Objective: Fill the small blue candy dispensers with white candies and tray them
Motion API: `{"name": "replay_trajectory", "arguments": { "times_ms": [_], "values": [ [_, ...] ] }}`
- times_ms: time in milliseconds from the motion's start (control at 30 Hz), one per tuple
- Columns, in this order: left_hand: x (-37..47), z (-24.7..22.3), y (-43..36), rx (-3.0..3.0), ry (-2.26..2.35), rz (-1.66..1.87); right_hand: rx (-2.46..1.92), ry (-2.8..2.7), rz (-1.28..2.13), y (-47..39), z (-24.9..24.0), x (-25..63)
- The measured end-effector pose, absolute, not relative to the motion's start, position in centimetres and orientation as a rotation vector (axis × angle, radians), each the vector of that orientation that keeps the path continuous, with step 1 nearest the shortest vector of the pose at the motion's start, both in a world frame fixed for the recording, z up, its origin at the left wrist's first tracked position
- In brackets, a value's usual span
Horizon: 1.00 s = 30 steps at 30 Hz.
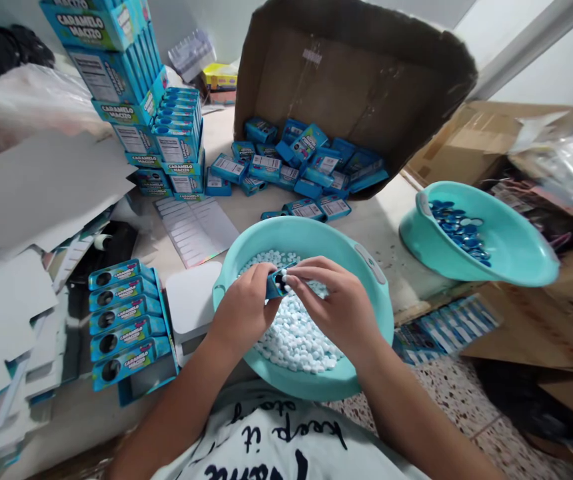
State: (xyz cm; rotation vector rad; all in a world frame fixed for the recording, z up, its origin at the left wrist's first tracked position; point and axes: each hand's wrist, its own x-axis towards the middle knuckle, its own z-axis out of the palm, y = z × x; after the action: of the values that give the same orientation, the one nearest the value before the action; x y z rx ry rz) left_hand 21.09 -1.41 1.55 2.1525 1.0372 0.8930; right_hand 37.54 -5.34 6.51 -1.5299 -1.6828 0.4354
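Note:
My left hand (243,303) is closed around a small blue candy box (272,287) with a dark round opening, tilted towards me. White candies show at that opening. The fingers of my right hand (339,300) are pinched together there, with white candy at their tips. Both hands are over a turquoise basin (384,340) holding a heap of small white candies (299,343). To the left, an open blue display tray (149,385) holds a row of candy boxes (129,330) with round holes. A white flat-topped device (194,300) stands between that tray and the basin.
Behind the basin, a tipped cardboard carton (366,80) spills blue boxes (266,167). Stacked display boxes (111,73) rise at the back left. Cardboard sheets (41,187) lie at far left. A second turquoise basin (521,247) on the right contains shiny blue pieces (459,230).

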Motion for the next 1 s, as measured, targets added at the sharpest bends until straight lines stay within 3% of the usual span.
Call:
{"name": "replay_trajectory", "arguments": {
  "times_ms": [300, 633, 867, 1000],
  "values": [
    [21.0, 1.7, -1.5, 2.142, 1.05, 0.875, -1.231, -1.365, 0.736, -5.4, 5.9, 36.9],
    [21.1, 1.7, -1.5, 2.148, 1.07, 0.899, -1.516, -1.556, 0.391, -5.2, 5.5, 37.4],
    [21.1, 1.6, -1.5, 2.145, 1.062, 0.918, -1.182, -1.231, 0.908, -5.7, 5.9, 36.9],
    [21.1, 1.6, -1.5, 2.118, 1.1, 0.953, -1.481, -1.396, 0.761, -3.8, 5.2, 40.7]
  ]
}}
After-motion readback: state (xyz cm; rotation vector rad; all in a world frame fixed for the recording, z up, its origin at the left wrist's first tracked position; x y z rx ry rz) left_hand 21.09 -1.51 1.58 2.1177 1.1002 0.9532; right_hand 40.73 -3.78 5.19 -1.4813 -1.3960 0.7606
